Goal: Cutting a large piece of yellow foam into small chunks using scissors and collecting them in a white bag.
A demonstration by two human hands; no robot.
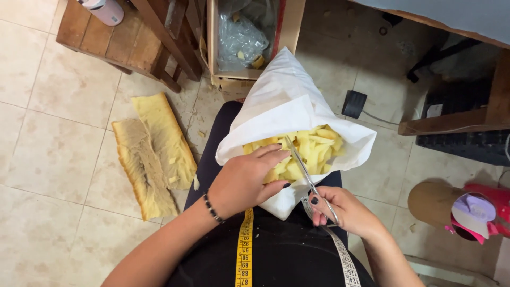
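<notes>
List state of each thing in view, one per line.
left hand: pressing yellow foam pieces
right hand: gripping scissors, blades open
white bag: open, on lap
foam slabs: flat on floor
cardboard box: open
tape measure: draped

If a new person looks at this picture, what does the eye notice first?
First, the white bag on the person's lap, full of yellow foam pieces. The left hand reaches into it, and the right hand holds scissors over the pieces. On the floor to the left lie two yellow foam slabs.
</notes>
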